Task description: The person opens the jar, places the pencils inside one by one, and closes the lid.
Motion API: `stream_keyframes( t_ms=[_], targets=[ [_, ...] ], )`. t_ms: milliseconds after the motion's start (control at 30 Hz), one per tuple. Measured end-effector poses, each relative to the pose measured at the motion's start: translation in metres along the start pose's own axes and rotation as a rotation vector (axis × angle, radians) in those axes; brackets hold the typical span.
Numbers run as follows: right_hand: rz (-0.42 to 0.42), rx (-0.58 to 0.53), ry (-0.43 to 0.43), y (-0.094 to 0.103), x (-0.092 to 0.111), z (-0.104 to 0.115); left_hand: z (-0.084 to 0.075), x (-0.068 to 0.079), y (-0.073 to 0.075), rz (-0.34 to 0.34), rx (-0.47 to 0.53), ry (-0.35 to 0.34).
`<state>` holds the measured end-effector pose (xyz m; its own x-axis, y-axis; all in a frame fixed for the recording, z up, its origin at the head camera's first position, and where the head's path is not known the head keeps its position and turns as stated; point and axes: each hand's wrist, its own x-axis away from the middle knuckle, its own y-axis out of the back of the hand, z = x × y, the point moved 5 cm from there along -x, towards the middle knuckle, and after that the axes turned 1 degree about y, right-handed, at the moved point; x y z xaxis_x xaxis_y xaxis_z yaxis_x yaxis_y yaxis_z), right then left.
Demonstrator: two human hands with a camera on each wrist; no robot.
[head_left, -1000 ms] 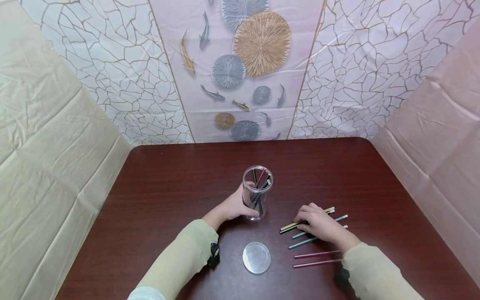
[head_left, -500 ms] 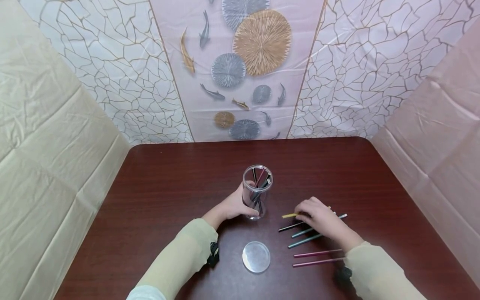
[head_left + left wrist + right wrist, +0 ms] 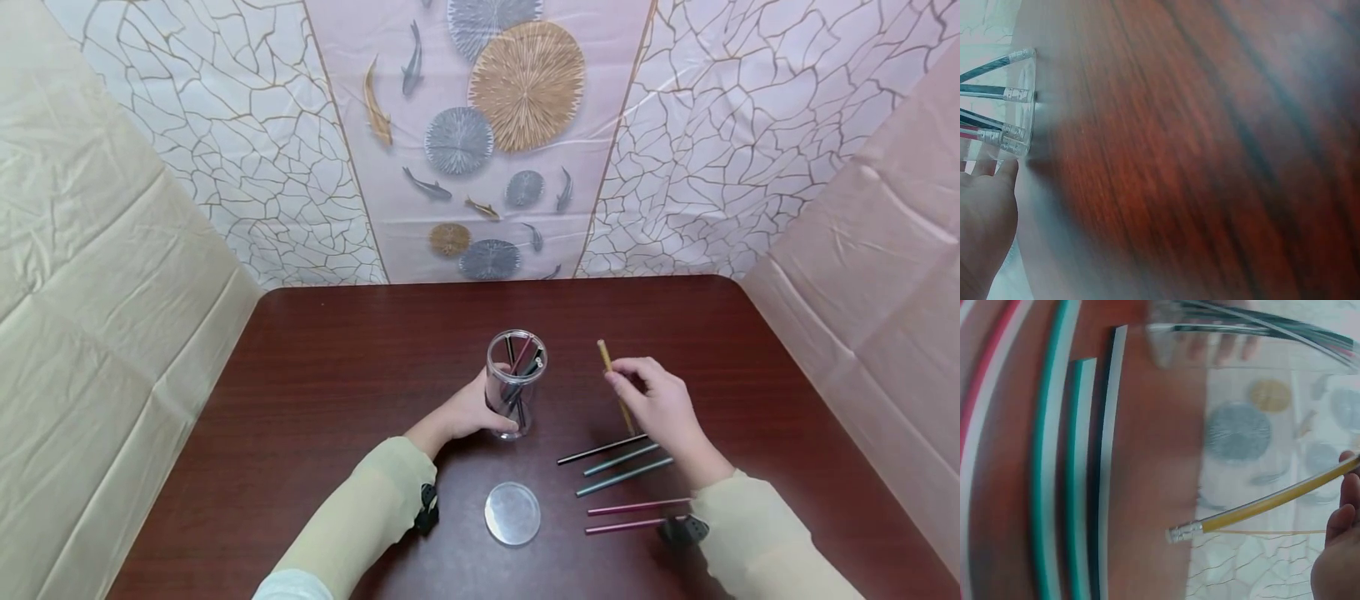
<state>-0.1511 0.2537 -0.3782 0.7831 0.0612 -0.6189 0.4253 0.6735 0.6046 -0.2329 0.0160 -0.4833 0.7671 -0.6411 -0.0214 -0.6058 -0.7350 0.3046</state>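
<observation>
My left hand (image 3: 471, 408) grips a clear jar (image 3: 501, 398) that stands upright on the table. Several pencils (image 3: 985, 92) lean inside it, eraser ends down in the left wrist view. A yellow pencil (image 3: 605, 357) is pinched near its upper part by my right hand (image 3: 663, 406), to the right of the jar. It is steeply tilted, and in the right wrist view its eraser end (image 3: 1185, 532) points down towards the table. Below that hand lie a black pencil (image 3: 600, 450), two green pencils (image 3: 622, 478) and two dark red pencils (image 3: 630, 507), side by side.
A round clear lid (image 3: 513, 514) lies flat in front of the jar. The dark red-brown table (image 3: 360, 350) ends at a patterned cloth (image 3: 487, 200) behind, with pale cloth walls (image 3: 862, 275) on both sides.
My right hand has lifted the yellow pencil off the table and turned it from lying flat to nearly upright. The black pencil stays behind on the table. The left hand and jar have not moved.
</observation>
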Motion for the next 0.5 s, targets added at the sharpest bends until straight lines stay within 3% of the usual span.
stream_keyframes(
  t_ms=[133,300,500],
  targets=[
    [-0.068,-0.057,-0.117,0.010,-0.013,0.006,0.001,0.000,0.000,0.001,-0.002,0.000],
    [-0.112,-0.173,-0.185,0.015,-0.023,0.012,-0.002,0.001,0.001,-0.007,-0.010,0.020],
    [-0.170,-0.453,-0.261,0.017,-0.031,0.020,-0.021,0.008,0.003,-0.002,0.007,0.007]
  ],
)
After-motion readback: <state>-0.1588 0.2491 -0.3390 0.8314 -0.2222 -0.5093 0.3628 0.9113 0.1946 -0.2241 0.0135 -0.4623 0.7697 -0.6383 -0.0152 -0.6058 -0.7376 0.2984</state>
